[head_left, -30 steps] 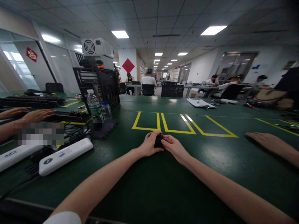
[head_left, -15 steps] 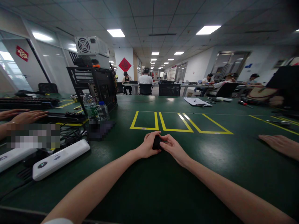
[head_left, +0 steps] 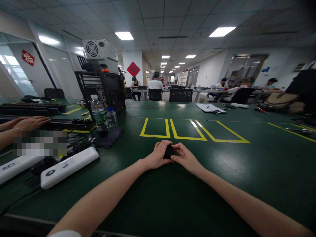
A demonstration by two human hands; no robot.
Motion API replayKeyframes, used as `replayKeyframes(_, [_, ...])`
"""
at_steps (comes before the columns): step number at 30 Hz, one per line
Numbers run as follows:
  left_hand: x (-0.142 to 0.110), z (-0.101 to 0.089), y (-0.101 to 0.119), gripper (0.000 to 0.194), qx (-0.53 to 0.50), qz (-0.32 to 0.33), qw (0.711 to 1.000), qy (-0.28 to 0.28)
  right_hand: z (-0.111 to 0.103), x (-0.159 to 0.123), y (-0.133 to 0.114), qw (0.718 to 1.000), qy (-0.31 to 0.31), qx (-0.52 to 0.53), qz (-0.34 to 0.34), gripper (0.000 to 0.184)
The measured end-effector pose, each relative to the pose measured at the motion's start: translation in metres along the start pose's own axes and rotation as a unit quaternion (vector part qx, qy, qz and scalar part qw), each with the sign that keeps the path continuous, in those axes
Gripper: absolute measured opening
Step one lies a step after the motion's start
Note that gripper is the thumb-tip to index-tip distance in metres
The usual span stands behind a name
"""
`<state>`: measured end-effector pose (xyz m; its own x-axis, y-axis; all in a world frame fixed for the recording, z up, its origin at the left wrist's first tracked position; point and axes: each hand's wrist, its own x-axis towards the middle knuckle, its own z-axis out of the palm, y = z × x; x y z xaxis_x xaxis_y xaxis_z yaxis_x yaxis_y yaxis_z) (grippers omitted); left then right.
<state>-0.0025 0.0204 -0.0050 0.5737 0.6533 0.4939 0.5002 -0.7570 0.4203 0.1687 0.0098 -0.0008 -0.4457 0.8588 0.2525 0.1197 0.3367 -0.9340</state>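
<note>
A small black object (head_left: 169, 152) sits between my two hands on the green table (head_left: 222, 171), just in front of the yellow taped boxes (head_left: 192, 131). My left hand (head_left: 159, 154) curls around its left side with the fingers closed on it. My right hand (head_left: 184, 156) pinches it from the right. Most of the object is hidden by my fingers, and I cannot make out what it is.
At left lie two white bar-shaped devices (head_left: 69, 167), cables, two water bottles (head_left: 99, 113) and a black computer case (head_left: 103, 89). Another person's hands (head_left: 27, 123) rest at far left. Papers (head_left: 211, 108) lie further back; people sit at desks beyond.
The other person's hand at the right edge has left the view. My hands stay together on the black object, with only a small shift of the fingers.
</note>
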Motion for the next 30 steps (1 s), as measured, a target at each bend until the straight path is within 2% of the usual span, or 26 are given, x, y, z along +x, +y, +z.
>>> replayKeyframes(5, [0.0, 0.0, -0.001, 0.061, -0.001, 0.001, 1.0, 0.003, -0.004, 0.006, 0.003, 0.999, 0.002, 0.035, 0.018, 0.019])
replayKeyframes(9, [-0.001, -0.001, 0.0, 0.06, 0.001, -0.005, 1.0, 0.0, -0.006, 0.01, 0.009, 0.997, 0.002, 0.044, 0.063, 0.026])
replayKeyframes(16, [0.0, 0.003, -0.002, 0.059, 0.004, -0.004, 1.0, 0.007, -0.007, 0.005, 0.009, 0.999, -0.033, 0.007, -0.009, 0.027])
replayKeyframes(21, [0.0, 0.0, 0.001, 0.058, 0.002, -0.007, 1.0, -0.004, -0.006, 0.006, 0.006, 0.999, -0.029, 0.039, -0.007, 0.017])
replayKeyframes(26, [0.0, -0.001, 0.002, 0.057, 0.003, -0.011, 1.0, -0.005, -0.006, 0.008, 0.012, 1.0, -0.009, 0.01, 0.023, 0.023])
replayKeyframes(30, [0.0, 0.002, -0.001, 0.058, 0.007, -0.005, 1.0, 0.001, -0.006, 0.007, 0.011, 0.999, -0.027, 0.008, 0.024, 0.022])
